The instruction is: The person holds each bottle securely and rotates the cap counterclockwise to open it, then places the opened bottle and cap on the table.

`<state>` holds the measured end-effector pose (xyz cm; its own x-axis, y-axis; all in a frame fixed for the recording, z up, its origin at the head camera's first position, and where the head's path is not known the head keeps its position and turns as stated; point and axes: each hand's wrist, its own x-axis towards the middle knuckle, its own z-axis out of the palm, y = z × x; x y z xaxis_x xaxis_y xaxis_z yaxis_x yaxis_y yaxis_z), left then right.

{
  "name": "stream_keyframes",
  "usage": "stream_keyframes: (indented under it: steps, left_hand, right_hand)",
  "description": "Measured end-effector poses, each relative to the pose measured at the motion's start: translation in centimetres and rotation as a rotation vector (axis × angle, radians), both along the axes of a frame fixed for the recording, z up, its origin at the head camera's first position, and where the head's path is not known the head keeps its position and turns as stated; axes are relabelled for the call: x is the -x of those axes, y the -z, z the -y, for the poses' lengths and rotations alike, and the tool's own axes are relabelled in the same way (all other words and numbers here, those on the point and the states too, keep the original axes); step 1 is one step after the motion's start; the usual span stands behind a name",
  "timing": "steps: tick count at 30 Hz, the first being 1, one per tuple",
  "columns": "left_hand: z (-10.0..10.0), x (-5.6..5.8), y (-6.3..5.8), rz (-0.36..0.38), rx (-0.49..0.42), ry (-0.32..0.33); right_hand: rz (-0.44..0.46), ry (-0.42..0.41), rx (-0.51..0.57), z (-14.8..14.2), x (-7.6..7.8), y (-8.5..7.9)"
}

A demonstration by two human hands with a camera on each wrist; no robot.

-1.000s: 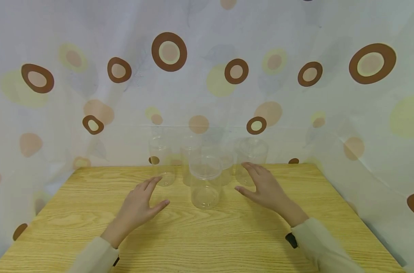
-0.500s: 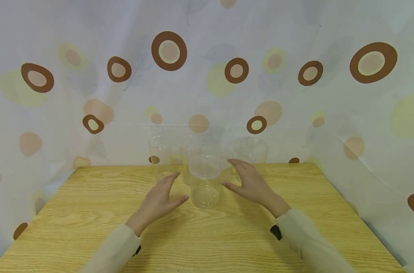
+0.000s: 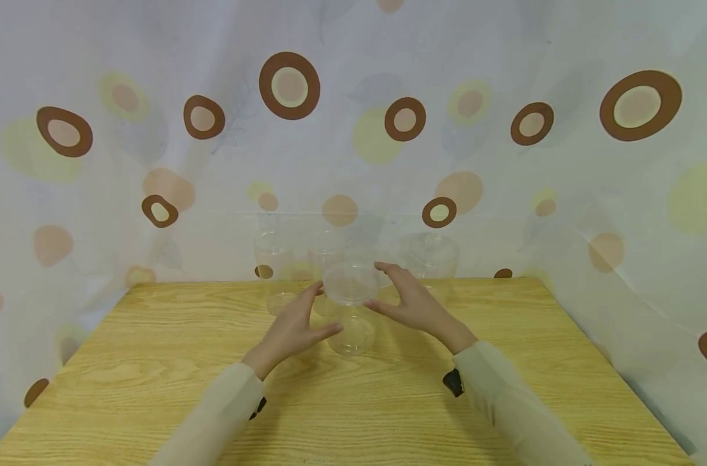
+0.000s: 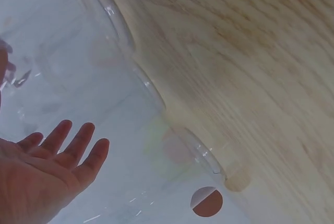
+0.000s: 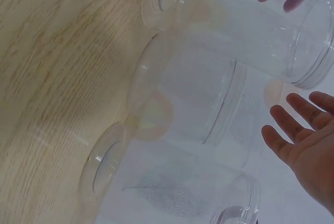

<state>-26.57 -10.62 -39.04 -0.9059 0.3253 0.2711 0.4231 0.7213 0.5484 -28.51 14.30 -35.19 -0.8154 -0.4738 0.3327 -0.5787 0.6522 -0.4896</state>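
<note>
Front jar (image 3: 353,318): clear, round, upright, at the centre of the head frame, slightly below mid-height, standing on the table; its top shows paler than its lower wall.

My left hand (image 3: 292,330) is at the jar's left side, just left of centre in the frame. Fingers and thumb are spread apart with a wide gap between them, and I have hold of nothing. The thumb tip overlaps the jar's lower wall in the picture; contact cannot be determined.

My right hand (image 3: 412,301) is at the jar's right side, right of centre, thumb and fingers likewise well parted, gripping nothing. Its thumb tip lies by the upper edge of the jar; whether it touches, I cannot tell. In the right wrist view the fingers of this hand are extended, at the right edge.

Behind the front jar I note further clear containers: a tall jar (image 3: 274,265) left of centre, a second jar (image 3: 324,249) beside it, and a wide jar (image 3: 430,251) right of centre, partly covered by my right hand.

The table (image 3: 353,414) has a wood-grain top filling the lower frame. A pale sheet (image 3: 342,149) with brown, peach and yellow rounds fills the upper frame. Light sleeves (image 3: 507,401) enter from the bottom edge.
</note>
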Motion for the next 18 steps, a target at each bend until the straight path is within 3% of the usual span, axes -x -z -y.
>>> stream_keyframes:
  steps: [10, 18]
  left_hand:
    - [-0.9, 1.2, 0.6, 0.123, -0.169, 0.059]
    - [-1.3, 1.7, 1.0, 0.162, -0.253, 0.104]
  right_hand:
    - [0.093, -0.018, 0.021, 0.7, 0.6, 0.1]
    - [0.118, -0.024, 0.028, 0.9, 0.9, 0.2]
